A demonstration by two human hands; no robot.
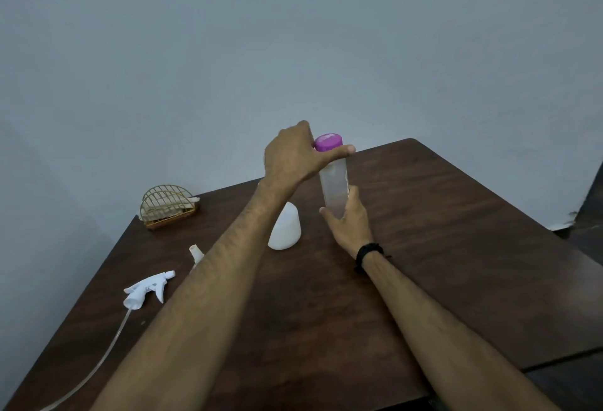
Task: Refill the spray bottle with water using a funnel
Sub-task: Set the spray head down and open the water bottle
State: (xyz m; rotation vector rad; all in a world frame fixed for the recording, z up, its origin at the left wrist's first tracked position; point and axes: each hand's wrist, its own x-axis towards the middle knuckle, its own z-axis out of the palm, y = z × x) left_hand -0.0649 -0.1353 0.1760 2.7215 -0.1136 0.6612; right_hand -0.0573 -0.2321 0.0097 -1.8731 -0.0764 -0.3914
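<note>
While both hands sit on the water bottle, here is the layout, big to small:

table (456,215): dark wood; everything stands on it.

water bottle (332,188): clear, upright, long axis vertical, base hidden behind the right hand; water level too faint to read.

left hand (293,159): on top, thumb and fingers curled round the purple cap (328,142); looks like the unscrewing grip.

right hand (350,218): wraps the bottle's lower body and steadies it, directly below the left.

spray bottle (285,231): white, left of and just beside the water bottle, neck hidden behind the left forearm.

spray head (148,288): off, lying well apart at near left, dip tube trailing toward the camera.

funnel (195,254): guess only; small white piece by the left forearm, mostly hidden.

next move: cap comes off upward along the bottle axis, then pour leftward.
</note>
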